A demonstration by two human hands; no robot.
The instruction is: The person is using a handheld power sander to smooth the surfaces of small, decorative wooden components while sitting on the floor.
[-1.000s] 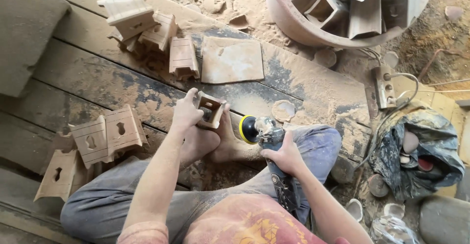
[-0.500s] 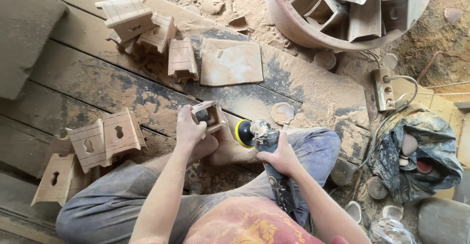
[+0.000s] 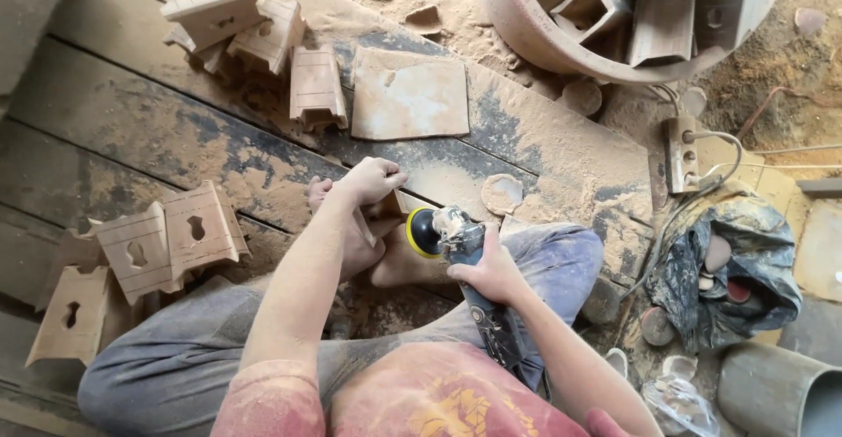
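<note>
My left hand [image 3: 368, 182] grips a small wooden block [image 3: 396, 204], mostly hidden under the fingers, and holds it against my bare feet [image 3: 386, 257] on the dusty boards. My right hand [image 3: 488, 270] holds a hand-held power sander [image 3: 447, 233] by its body. Its yellow-edged disc faces the block and sits right beside it. Both forearms are coated in sawdust.
Carved wooden pieces lie in a heap at the far left [image 3: 254, 38] and in a group by my left knee [image 3: 158, 248]. A flat square board [image 3: 408, 95] lies ahead. A large round basin [image 3: 561, 38] holds more wooden parts. A power strip [image 3: 682, 152] and a dark bag [image 3: 728, 270] sit right.
My left hand has turned the wooden block over so my fingers now cover it. The sander has stayed close to the block.
</note>
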